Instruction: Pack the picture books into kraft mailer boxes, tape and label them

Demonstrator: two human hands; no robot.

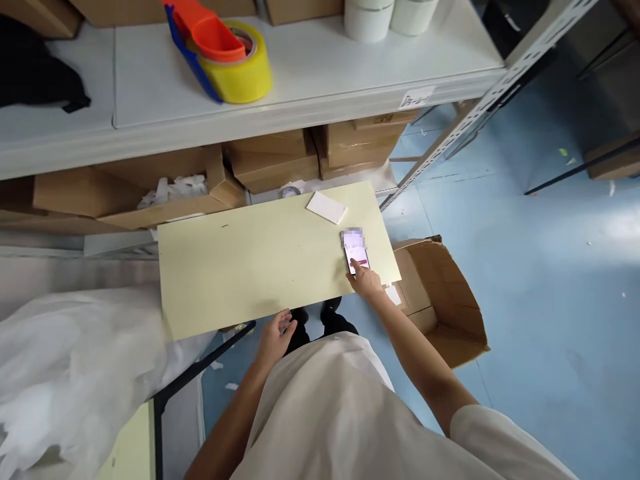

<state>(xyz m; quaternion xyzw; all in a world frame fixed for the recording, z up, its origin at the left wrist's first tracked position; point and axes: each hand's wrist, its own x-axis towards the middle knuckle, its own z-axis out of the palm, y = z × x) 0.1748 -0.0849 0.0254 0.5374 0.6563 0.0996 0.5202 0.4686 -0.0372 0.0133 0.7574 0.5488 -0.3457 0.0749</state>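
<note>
One flat oblong phone, fingers touching

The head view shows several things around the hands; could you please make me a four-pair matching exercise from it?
1. Phone
2. Left hand
3. Tape roll
4. White rectangular object

A. Yellow, on the shelf
B. Plain white, flat on the board
C. Lit screen, under a right hand fingertip
D. By the board's near edge

Pairs: 1-C, 2-D, 3-A, 4-B.
</note>
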